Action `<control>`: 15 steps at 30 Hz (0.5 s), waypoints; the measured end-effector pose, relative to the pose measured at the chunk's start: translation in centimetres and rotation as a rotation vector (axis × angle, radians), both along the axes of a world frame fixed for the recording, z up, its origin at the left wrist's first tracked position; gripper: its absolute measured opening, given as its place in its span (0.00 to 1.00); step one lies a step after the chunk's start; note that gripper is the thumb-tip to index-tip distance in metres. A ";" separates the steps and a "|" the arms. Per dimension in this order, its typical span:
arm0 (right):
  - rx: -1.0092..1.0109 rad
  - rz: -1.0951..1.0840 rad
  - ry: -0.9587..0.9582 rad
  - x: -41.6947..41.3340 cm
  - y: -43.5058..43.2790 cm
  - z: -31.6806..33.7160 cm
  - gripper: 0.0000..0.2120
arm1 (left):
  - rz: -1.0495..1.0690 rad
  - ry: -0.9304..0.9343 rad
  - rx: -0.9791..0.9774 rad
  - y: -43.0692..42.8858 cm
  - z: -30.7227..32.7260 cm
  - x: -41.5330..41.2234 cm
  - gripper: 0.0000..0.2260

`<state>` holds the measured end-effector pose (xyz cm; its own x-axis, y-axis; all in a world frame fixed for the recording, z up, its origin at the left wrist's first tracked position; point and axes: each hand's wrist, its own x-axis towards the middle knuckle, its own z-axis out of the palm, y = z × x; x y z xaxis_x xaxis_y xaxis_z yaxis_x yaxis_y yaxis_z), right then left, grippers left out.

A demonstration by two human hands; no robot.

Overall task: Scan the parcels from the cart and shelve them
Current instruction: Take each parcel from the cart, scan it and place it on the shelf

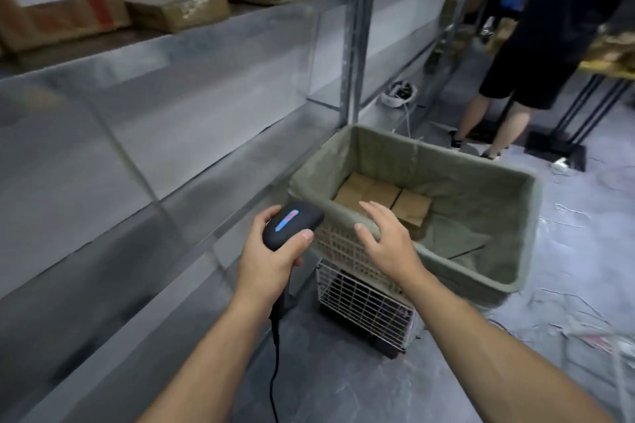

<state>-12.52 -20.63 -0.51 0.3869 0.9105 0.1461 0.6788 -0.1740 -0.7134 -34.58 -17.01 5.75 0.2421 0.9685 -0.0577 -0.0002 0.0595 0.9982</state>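
Parcels lie side by side inside the cloth-lined cart.

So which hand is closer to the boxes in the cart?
Right. The right hand is over the cart rim, just short of the boxes; the left hand grips the scanner outside the cart.

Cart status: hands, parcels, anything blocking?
Left hand grips scanner. Right hand open above cart rim. Parcels lie inside, unblocked. Person stands beyond cart.
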 end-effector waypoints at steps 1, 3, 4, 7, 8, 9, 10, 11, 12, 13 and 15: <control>-0.004 -0.019 0.002 1.3 -0.2 -0.1 0.22 | -0.014 -0.004 -0.004 0.3 -0.1 1.3 0.24; -0.014 -0.050 0.004 3.5 -0.4 -0.2 0.22 | -0.046 -0.001 -0.010 0.8 -0.4 3.5 0.25; -0.015 -0.062 0.006 4.5 -0.4 -0.2 0.22 | -0.063 0.001 -0.012 1.1 -0.5 4.4 0.27; -0.012 -0.102 0.018 6.6 -0.4 -0.4 0.22 | -0.104 0.014 -0.011 2.1 -0.8 6.8 0.27; -0.010 -0.114 0.022 7.1 -0.3 -0.6 0.22 | -0.113 0.021 -0.011 2.5 -0.9 7.5 0.25; -0.011 -0.125 0.027 7.5 -0.2 -0.7 0.22 | -0.123 0.029 -0.014 2.9 -1.0 8.2 0.24; -0.013 -0.136 0.033 7.9 0.0 -1.0 0.22 | -0.133 0.038 -0.017 3.4 -1.1 8.8 0.24; -0.019 -0.147 0.038 8.3 0.2 -1.3 0.22 | -0.145 0.050 -0.020 3.9 -1.2 9.4 0.24; -0.027 -0.161 0.044 8.7 0.5 -1.6 0.23 | -0.156 0.059 -0.025 4.5 -1.4 10.0 0.24; -0.037 -0.176 0.051 9.2 0.8 -2.0 0.23 | -0.168 0.064 -0.033 5.2 -1.6 10.7 0.24; -0.052 -0.208 0.065 10.2 1.8 -2.7 0.23 | -0.195 0.067 -0.046 6.7 -1.9 12.1 0.24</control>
<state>-2.36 -18.80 -3.18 0.5740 0.8159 0.0700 0.5777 -0.3429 -0.7407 -22.52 -10.27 3.86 0.4190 0.8996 -0.1227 0.0821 0.0971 0.9919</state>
